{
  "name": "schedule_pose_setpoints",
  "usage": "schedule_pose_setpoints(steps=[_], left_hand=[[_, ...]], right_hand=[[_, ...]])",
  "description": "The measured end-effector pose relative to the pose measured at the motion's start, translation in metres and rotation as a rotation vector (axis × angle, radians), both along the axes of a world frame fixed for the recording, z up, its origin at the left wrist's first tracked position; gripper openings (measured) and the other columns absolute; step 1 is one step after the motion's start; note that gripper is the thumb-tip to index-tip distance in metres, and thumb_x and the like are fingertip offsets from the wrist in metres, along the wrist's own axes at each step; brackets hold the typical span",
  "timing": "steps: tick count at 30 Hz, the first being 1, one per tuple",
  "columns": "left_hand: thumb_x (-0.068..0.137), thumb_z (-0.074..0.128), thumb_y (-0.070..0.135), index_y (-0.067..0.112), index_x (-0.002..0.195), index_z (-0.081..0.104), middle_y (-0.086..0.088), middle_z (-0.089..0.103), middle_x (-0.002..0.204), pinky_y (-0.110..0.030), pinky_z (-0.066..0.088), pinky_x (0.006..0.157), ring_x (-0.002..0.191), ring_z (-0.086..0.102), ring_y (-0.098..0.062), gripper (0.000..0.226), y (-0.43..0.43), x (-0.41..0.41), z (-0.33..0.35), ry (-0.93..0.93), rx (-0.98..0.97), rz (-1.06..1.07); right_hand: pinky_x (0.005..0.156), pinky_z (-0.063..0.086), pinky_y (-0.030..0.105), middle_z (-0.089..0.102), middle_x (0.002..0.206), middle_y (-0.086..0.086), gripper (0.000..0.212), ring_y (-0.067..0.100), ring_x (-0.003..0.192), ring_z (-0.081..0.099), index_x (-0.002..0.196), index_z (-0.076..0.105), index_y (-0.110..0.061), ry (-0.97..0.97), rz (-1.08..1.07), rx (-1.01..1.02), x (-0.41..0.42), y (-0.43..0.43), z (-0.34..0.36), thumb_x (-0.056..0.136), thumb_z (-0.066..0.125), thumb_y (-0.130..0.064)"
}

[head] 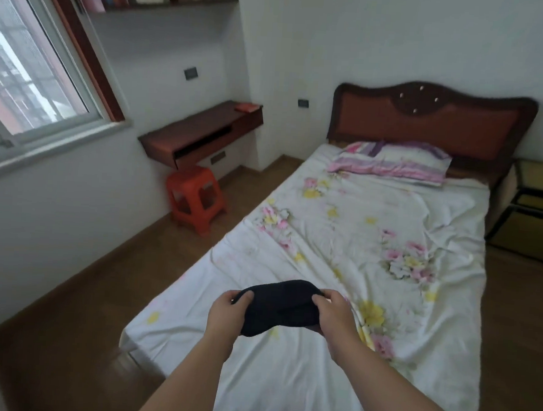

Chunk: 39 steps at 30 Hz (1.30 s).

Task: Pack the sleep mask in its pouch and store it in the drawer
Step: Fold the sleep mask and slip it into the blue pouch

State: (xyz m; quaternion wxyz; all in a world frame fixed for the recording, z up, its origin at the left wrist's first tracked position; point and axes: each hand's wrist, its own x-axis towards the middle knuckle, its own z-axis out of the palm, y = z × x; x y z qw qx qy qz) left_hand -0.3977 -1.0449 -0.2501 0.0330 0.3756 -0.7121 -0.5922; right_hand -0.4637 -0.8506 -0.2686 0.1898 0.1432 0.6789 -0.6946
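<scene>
Sleep mask [279, 307] gripped by left hand [228, 312] & right hand [333, 317] over bed [341, 241]; desk [201, 134], stool [196, 197] far left.

The bed [341, 241] fills the middle and right of the room, under a white sheet [285, 381] with flower print. A striped pillow [390, 163] lies at its far end, by the headboard [428, 119]. On the far left a counter [201, 134] is on the wall, with a red item [246, 107] on its far end. On the floor [65, 335] below it stands a red stool [196, 197].
</scene>
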Motion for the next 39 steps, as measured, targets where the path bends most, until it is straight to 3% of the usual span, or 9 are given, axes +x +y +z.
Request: schedule_pose_setpoints(steps=[3, 7, 11, 13, 17, 21, 26, 33, 39], left_hand=[[0.097, 0.059, 0.04, 0.02, 0.11, 0.068, -0.002, 0.069, 0.108, -0.049, 0.058, 0.094, 0.104, 0.066, -0.026, 0.026, 0.004, -0.001, 0.043, 0.029, 0.085, 0.025], [0.099, 0.055, 0.04, 0.026, 0.102, 0.066, -0.001, 0.067, 0.108, -0.044, 0.059, 0.091, 0.102, 0.065, -0.023, 0.019, 0.009, -0.002, 0.076, 0.055, 0.088, 0.03], [0.099, 0.055, 0.038, 0.027, 0.093, 0.065, 0.001, 0.066, 0.105, -0.031, 0.058, 0.063, 0.096, 0.065, -0.019, 0.016, 0.019, -0.003, 0.09, 0.082, 0.133, 0.013], [0.099, 0.055, 0.04, 0.027, 0.095, 0.064, 0.0, 0.066, 0.109, -0.029, 0.056, 0.06, 0.097, 0.065, -0.02, 0.016, 0.023, -0.003, 0.093, 0.09, 0.163, 0.019], [0.1, 0.053, 0.039, 0.022, 0.114, 0.062, -0.001, 0.063, 0.111, -0.031, 0.057, 0.065, 0.097, 0.063, -0.02, 0.024, 0.03, -0.003, 0.095, 0.096, 0.223, 0.068], [0.097, 0.054, 0.049, 0.022, 0.12, 0.059, -0.002, 0.066, 0.115, -0.044, 0.061, 0.088, 0.102, 0.067, -0.025, 0.035, 0.035, -0.003, 0.101, 0.106, 0.388, 0.129], [0.094, 0.057, 0.058, 0.023, 0.124, 0.054, -0.005, 0.065, 0.121, -0.044, 0.061, 0.089, 0.092, 0.07, -0.025, 0.047, 0.042, -0.008, 0.112, 0.163, 0.582, 0.168], [0.096, 0.057, 0.055, 0.016, 0.103, 0.063, -0.014, 0.073, 0.102, -0.041, 0.064, 0.062, 0.092, 0.074, -0.033, 0.04, 0.066, -0.015, 0.117, 0.177, 0.64, 0.164], [0.092, 0.07, 0.038, 0.014, 0.107, 0.072, -0.013, 0.078, 0.1, -0.039, 0.064, 0.066, 0.083, 0.079, -0.027, 0.028, 0.069, -0.013, 0.1, 0.284, 0.494, 0.035]], right_hand=[[0.072, 0.064, 0.043, 0.069, 0.109, 0.011, 0.018, 0.026, 0.093, 0.072, 0.11, 0.065, -0.012, 0.037, -0.011, -0.048, 0.005, 0.008, 0.037, 0.094, 0.057, -0.016], [0.068, 0.064, 0.041, 0.067, 0.113, 0.012, 0.018, 0.028, 0.094, 0.071, 0.112, 0.065, -0.01, 0.057, -0.014, -0.078, 0.007, 0.015, 0.066, 0.096, 0.056, -0.015], [0.066, 0.063, 0.038, 0.068, 0.112, 0.012, 0.014, 0.028, 0.094, 0.071, 0.107, 0.065, -0.011, 0.038, -0.016, -0.135, 0.012, 0.017, 0.077, 0.097, 0.056, -0.015], [0.067, 0.062, 0.038, 0.069, 0.112, 0.013, 0.016, 0.028, 0.094, 0.071, 0.109, 0.065, -0.01, 0.026, -0.02, -0.167, 0.014, 0.017, 0.08, 0.098, 0.055, -0.014], [0.069, 0.059, 0.038, 0.069, 0.114, 0.016, 0.02, 0.03, 0.098, 0.069, 0.114, 0.064, -0.005, -0.024, -0.04, -0.266, 0.018, 0.016, 0.082, 0.098, 0.054, -0.013], [0.074, 0.056, 0.042, 0.07, 0.111, 0.016, 0.021, 0.031, 0.099, 0.067, 0.111, 0.064, -0.005, -0.053, -0.077, -0.379, 0.021, 0.012, 0.093, 0.1, 0.051, -0.017], [0.077, 0.054, 0.042, 0.07, 0.108, 0.017, 0.03, 0.034, 0.095, 0.067, 0.115, 0.065, -0.007, -0.07, -0.111, -0.496, 0.019, 0.006, 0.113, 0.101, 0.05, -0.03], [0.079, 0.055, 0.033, 0.074, 0.11, -0.003, 0.028, 0.016, 0.104, 0.069, 0.111, 0.065, -0.025, 0.159, 0.049, -0.323, 0.033, -0.002, 0.132, 0.101, 0.045, -0.041], [0.08, 0.049, 0.017, 0.073, 0.111, -0.014, 0.027, -0.004, 0.1, 0.066, 0.112, 0.072, -0.033, 0.348, 0.163, -0.112, 0.051, -0.001, 0.125, 0.101, 0.047, -0.037]])
